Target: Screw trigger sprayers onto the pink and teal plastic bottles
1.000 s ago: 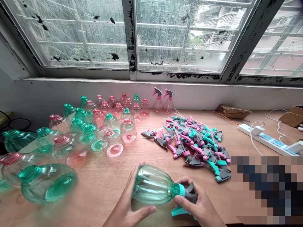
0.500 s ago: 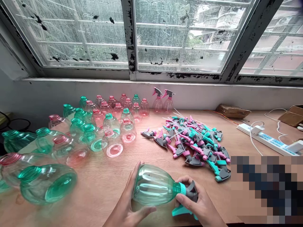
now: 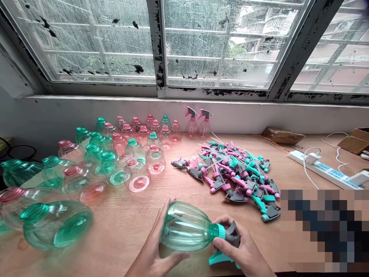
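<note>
A clear green spray bottle [image 3: 187,226] lies sideways above the table's front edge, its base toward the left. My left hand [image 3: 161,242] cups that base, fingers behind it and thumb below. At the bottle's neck, my right hand [image 3: 235,242] is closed around the turquoise collar of a grey and turquoise spray head [image 3: 230,233], its trigger pointing down. The collar sits on the neck; how tightly I cannot tell. Just beyond lies a heap of pink, turquoise and grey spray heads [image 3: 236,169], some with thin tubes.
Several open green and pink bottles [image 3: 137,179] stand across the left side. Two pink bottles with spray heads [image 3: 204,125] stand against the wall. On the right are a white power strip [image 3: 325,169], a brown package [image 3: 282,135] and a blurred-out patch [image 3: 325,231].
Both hands keep their hold on the bottle and spray head. The view has shifted very slightly; the bottle seems turned a little about its length.
</note>
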{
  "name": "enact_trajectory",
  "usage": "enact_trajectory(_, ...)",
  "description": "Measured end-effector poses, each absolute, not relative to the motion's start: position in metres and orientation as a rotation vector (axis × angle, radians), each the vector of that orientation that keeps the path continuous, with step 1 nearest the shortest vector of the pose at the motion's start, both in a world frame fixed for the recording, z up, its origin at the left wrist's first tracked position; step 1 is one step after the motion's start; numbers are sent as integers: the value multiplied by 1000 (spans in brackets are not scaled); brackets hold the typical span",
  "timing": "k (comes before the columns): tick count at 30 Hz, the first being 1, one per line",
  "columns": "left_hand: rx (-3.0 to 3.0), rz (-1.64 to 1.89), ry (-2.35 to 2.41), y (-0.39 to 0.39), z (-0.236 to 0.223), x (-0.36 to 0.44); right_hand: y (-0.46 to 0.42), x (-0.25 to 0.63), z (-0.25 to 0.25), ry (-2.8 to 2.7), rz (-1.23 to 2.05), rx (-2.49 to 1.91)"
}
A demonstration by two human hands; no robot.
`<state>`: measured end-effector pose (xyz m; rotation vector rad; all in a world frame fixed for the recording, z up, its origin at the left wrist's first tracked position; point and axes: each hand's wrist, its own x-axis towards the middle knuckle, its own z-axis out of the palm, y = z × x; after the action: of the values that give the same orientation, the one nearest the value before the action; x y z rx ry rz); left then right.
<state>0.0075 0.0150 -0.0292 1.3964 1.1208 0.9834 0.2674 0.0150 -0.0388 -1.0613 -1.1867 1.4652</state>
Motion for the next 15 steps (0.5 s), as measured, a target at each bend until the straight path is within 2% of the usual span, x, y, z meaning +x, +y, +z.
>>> enact_trajectory(15, 1332, 999, 1075, 12, -22, 8, 15, 266, -37, -1156, 1501, -1040)
